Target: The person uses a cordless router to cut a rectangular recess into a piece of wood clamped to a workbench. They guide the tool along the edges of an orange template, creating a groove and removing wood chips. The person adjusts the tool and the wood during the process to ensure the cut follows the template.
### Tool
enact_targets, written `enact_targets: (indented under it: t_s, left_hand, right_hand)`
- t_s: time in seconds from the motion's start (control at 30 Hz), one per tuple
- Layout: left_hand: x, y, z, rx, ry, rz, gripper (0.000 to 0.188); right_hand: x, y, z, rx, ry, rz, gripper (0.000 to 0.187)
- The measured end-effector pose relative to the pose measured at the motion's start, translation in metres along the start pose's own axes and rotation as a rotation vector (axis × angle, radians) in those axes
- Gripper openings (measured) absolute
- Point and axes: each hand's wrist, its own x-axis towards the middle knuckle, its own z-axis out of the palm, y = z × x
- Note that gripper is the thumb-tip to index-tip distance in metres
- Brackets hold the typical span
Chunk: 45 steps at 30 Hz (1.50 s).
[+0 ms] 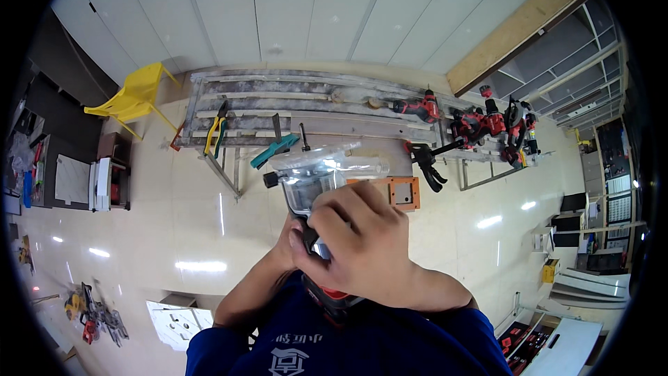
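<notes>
Close to my chest I hold a cordless trim router [314, 184] with a clear plastic base, a clear side tube and a black knob. Its red and black lower end [334, 299] rests near my blue shirt. My right hand [362, 240] is closed over the tool's body, fingers curled. Behind it, my left hand [284, 245] grips the tool from the left, with most of its fingers hidden. Just beyond the router, a teal-handled tool [275, 151] and an orange square frame [406, 193] are at the near side of the slatted bench [271, 87].
Yellow-handled pliers [216, 132] lie on the bench's left. On the right are a red drill [421, 107], a black clamp [430, 167] and several red and black power tools [487, 125]. A yellow chair [132, 97] stands left, and grey panels [285, 14] rise behind.
</notes>
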Motion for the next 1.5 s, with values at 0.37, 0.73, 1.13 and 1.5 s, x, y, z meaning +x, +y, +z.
enact_targets:
  t_s: [0.37,0.73,1.13,1.5]
  left_hand:
    - [-0.001,0.001,0.003,-0.131,-0.017,0.005,0.097]
    - [0.009,0.004,0.012,-0.038,-0.048,-0.030,0.092]
    - [0.001,0.004,0.009,-0.021,0.007,-0.035,0.088]
    - [-0.004,0.004,0.005,0.027,0.065,-0.074,0.102]
  right_hand:
    - [-0.009,0.024,0.012,0.459,0.129,-0.038,0.033]
    - [-0.029,0.054,0.036,0.779,0.340,-0.035,0.027]
    - [-0.025,0.067,0.035,0.602,0.261,0.023,0.022]
    - [-0.027,0.072,0.049,0.694,0.269,-0.008,0.027]
